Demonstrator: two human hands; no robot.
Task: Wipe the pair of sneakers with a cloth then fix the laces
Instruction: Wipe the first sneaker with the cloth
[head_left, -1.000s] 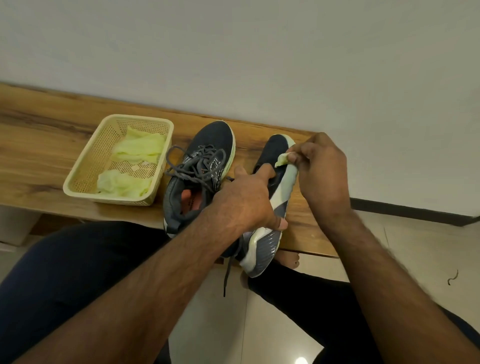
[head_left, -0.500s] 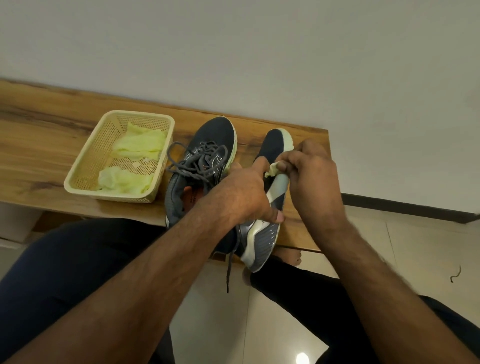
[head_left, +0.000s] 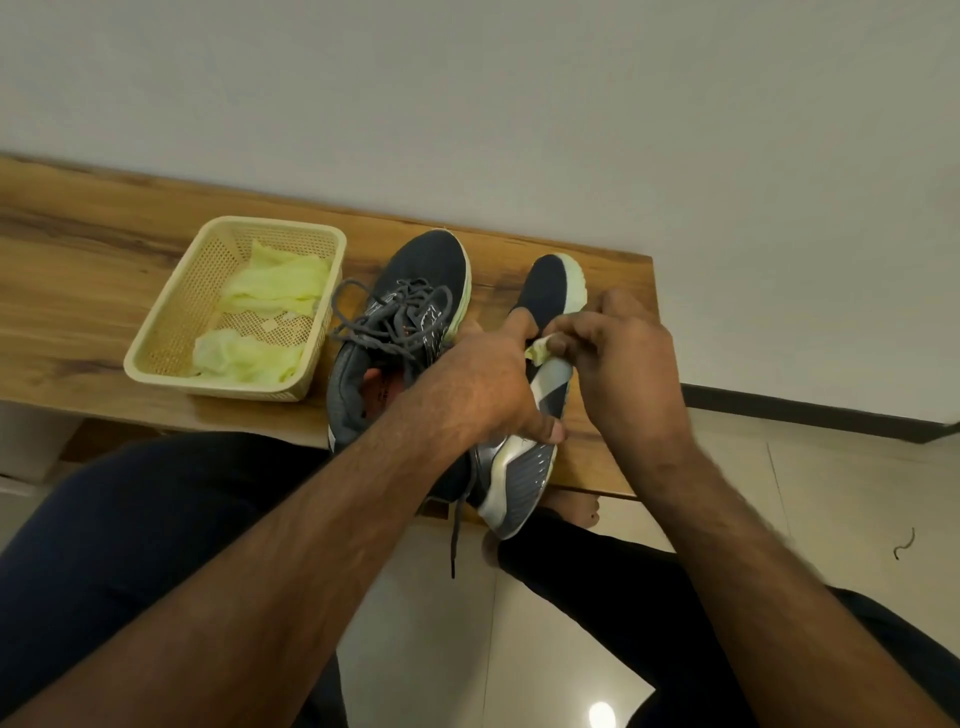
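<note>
Two sneakers sat on the wooden worktop (head_left: 78, 270), and the basket (head_left: 156, 343) serves as the landmark for all that follows. Just to the right of the basket, the first sneaker (head_left: 415, 291) stood upright on its sole, its toe pointing toward the wall and its grey laces (head_left: 384, 322) loose, one loop reaching toward the basket's right wall. Farther right of the basket, beyond that shoe, you held the second sneaker (head_left: 524, 467) tipped onto its side, so its pale green and grey sole edge faced right and its heel hung past the worktop's near edge. Your left hand (head_left: 483, 389) was wrapped around the middle of this tilted sneaker, fingers (head_left: 545, 431) clenched on its side, with the thumb up toward the toe. Your right hand (head_left: 618, 364), the thing farthest right of the basket, pinched a small pale yellow-green cloth (head_left: 540, 353) in its bunched fingers (head_left: 561, 343) and pressed it against the sneaker's sole edge, close to your left thumb. One dark lace end (head_left: 457, 525) dangled from the held sneaker down toward the floor (head_left: 841, 488). Inside the basket lay two more crumpled cloths (head_left: 275, 291) of the same pale green, one toward the far wall and one toward the near wall. Your dark-trousered legs (head_left: 130, 545) filled the space below the worktop's near edge.
</note>
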